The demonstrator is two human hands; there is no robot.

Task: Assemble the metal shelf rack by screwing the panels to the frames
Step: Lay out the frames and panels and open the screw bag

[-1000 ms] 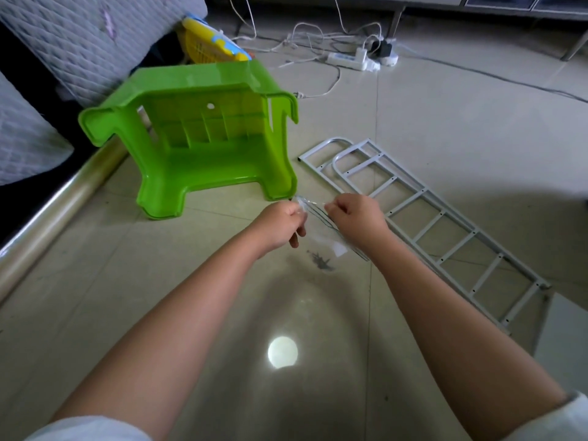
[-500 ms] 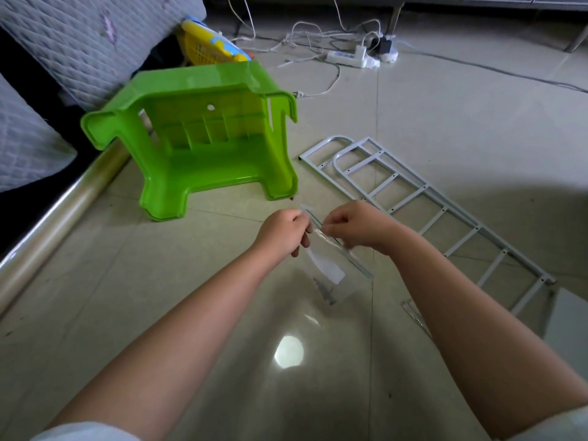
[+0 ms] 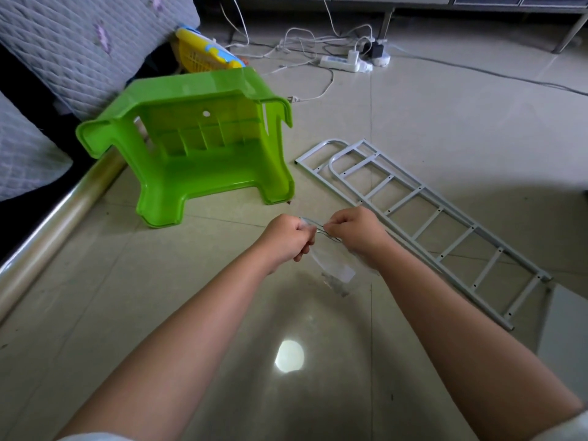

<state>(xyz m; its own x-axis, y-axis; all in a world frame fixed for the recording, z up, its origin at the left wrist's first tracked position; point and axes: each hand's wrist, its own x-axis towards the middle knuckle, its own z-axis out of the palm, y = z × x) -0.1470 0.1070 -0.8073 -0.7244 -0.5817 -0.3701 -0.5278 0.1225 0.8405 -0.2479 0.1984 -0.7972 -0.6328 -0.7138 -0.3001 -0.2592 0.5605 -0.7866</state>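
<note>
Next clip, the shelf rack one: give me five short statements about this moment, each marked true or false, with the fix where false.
1. Both hands pinch the top edge of a clear plastic bag. True: the left hand and right hand each hold its top edge.
2. The green stool stands upright on its legs. False: it lies tipped on its side, underside toward the camera.
3. The grey metal frames lie flat on the floor. True.
4. A panel is already screwed to the frames. False: the frames lie bare, nothing attached.
5. The power strip lies beside the person's right arm. False: it lies far off across the floor, beyond the stool.
</note>
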